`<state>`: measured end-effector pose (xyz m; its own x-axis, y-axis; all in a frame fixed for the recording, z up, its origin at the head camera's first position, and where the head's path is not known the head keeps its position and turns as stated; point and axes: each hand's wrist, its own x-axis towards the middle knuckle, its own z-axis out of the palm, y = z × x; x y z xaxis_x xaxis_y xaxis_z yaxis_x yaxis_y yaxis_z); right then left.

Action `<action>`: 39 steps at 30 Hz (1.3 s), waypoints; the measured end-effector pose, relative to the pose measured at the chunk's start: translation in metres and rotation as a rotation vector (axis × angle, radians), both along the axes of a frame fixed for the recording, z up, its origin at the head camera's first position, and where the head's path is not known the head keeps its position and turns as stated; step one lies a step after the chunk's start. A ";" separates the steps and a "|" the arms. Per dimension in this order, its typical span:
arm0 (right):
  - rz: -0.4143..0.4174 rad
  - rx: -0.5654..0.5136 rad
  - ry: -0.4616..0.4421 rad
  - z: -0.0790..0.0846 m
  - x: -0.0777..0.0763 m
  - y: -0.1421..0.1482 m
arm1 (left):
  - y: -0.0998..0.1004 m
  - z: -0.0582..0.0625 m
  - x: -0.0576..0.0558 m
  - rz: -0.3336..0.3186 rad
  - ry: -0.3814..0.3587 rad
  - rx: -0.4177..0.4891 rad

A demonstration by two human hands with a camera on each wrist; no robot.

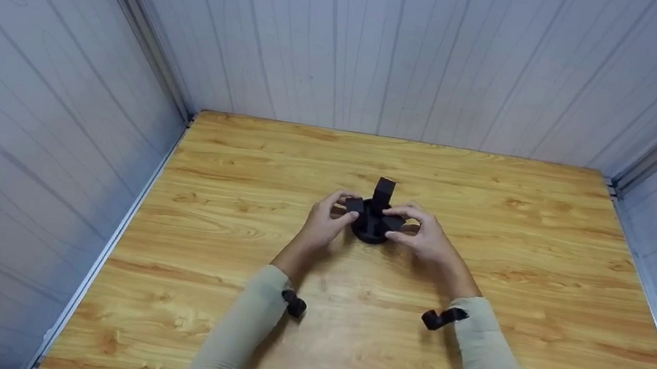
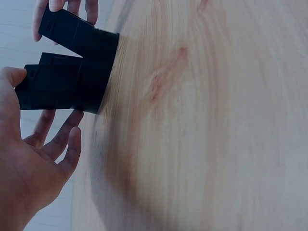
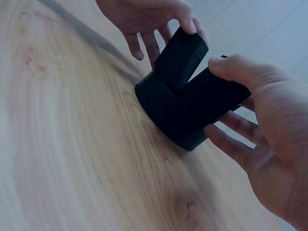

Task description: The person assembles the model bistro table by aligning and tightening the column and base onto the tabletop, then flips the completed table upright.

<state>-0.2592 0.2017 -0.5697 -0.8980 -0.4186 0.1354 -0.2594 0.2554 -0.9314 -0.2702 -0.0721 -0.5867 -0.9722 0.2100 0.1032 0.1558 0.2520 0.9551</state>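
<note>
A black object with a round base (image 1: 370,237) and three blocky arms stands on the wooden table. Its far arm (image 1: 384,192) rises upright and is not held. My left hand (image 1: 323,221) pinches the left arm (image 2: 53,79) of the object between thumb and fingers, the thumb near its top end. Opposite it, my right hand (image 1: 428,239) grips the right arm (image 3: 211,96) the same way, with the other fingers spread beside the base. In both wrist views the two held arms lean outward from the base, and the base's lower edge is right at the tabletop.
Pale panel walls (image 1: 356,45) enclose the wooden table (image 1: 224,228) at the back and both sides. A small black wrist camera (image 1: 294,304) sits on the left sleeve, another black camera (image 1: 435,319) on the right sleeve.
</note>
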 end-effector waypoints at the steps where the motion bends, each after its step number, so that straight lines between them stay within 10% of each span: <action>1: -0.002 0.004 0.001 0.000 0.000 0.000 | 0.000 0.000 0.000 -0.002 0.004 -0.001; 39: -0.265 -0.125 0.100 -0.031 0.023 -0.010 | -0.010 -0.003 0.014 -0.007 0.078 0.031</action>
